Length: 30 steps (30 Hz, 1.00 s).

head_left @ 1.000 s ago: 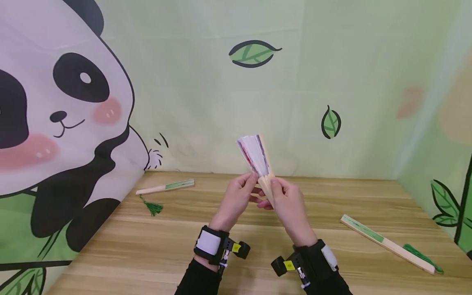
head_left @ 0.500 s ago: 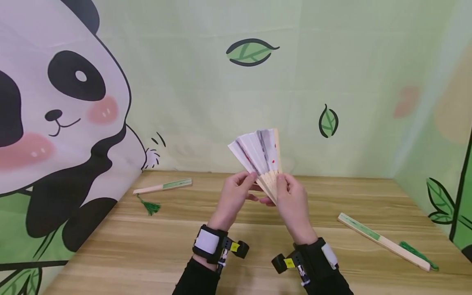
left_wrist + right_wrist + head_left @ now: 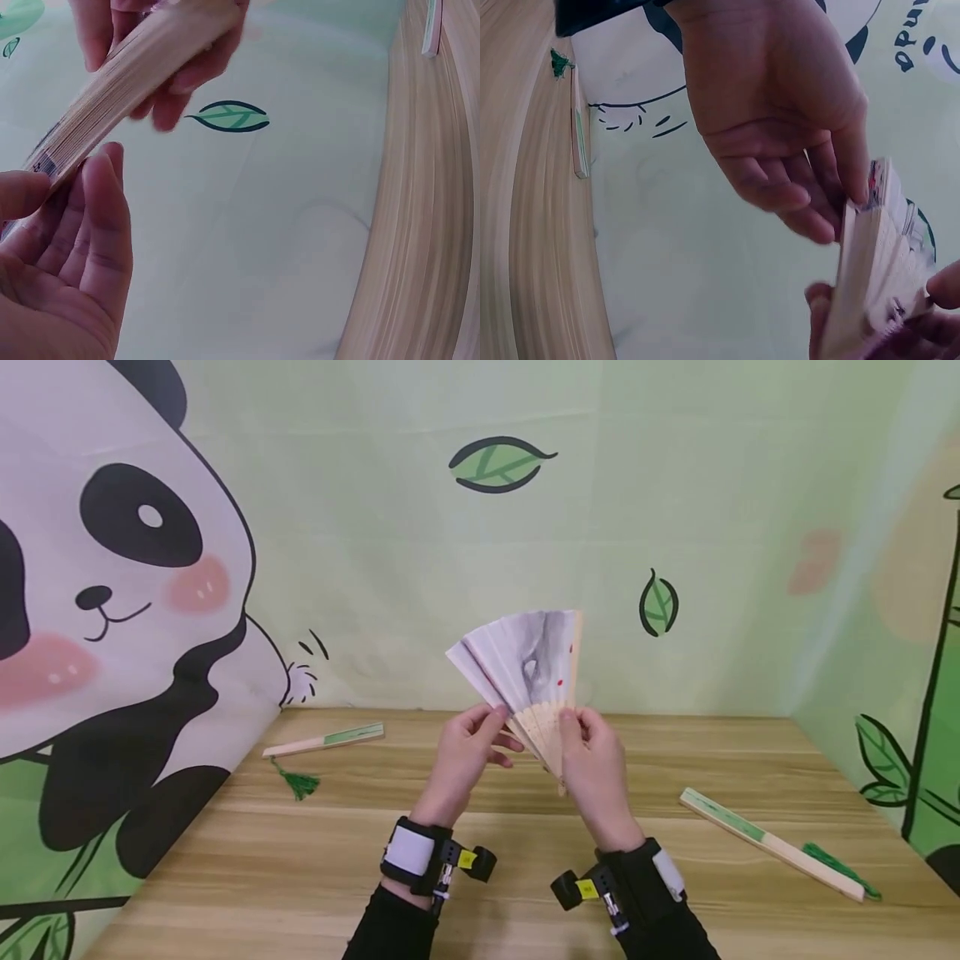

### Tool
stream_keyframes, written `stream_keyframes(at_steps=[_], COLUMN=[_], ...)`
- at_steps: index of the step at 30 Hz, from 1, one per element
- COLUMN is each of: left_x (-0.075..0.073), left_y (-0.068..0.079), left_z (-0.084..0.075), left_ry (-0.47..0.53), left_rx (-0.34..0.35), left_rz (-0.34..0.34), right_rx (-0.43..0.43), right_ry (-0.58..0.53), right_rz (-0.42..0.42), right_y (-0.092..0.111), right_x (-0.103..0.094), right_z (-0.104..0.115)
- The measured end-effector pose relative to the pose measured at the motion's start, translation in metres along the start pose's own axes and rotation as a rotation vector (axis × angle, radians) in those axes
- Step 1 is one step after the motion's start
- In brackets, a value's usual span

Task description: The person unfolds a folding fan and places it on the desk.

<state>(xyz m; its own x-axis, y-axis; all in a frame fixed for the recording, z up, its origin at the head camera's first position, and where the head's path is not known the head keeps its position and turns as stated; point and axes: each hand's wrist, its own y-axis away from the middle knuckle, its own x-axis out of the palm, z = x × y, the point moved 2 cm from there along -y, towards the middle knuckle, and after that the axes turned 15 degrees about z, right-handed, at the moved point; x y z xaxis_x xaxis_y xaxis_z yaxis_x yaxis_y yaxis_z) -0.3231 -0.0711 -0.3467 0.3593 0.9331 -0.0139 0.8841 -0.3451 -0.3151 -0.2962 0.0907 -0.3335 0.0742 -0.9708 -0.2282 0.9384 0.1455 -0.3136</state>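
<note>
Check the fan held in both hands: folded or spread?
Partly spread. The fan shows several white pleats splayed above the left hand and right hand, well short of a full arc.

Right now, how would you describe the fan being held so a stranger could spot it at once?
Look above the middle of the wooden table, in front of the green leaf wall. There the left hand and right hand hold a paper fan. Unlike the two closed fans lying flat with green tassels, it is partly spread, showing grey ink and red dots.
</note>
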Motion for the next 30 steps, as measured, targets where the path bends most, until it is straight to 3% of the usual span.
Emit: stream_keyframes(at_steps=[5, 16, 30], left_x=[-0.005, -0.008, -0.013], left_y=[0.000, 0.002, 0.003], left_z=[-0.003, -0.005, -0.007], left_ry=[0.013, 0.056, 0.115], left_rx=[0.024, 0.040, 0.073], left_rz=[-0.017, -0.019, -0.058], right_rx=[0.002, 0.021, 0.049], right_ry=[0.071, -0.128, -0.212], right_rz=[-0.010, 0.049, 0.030], right_y=[-0.002, -0.001, -0.002], right_x=[-0.007, -0.010, -0.011], right_z=[-0.001, -0.002, -0.002])
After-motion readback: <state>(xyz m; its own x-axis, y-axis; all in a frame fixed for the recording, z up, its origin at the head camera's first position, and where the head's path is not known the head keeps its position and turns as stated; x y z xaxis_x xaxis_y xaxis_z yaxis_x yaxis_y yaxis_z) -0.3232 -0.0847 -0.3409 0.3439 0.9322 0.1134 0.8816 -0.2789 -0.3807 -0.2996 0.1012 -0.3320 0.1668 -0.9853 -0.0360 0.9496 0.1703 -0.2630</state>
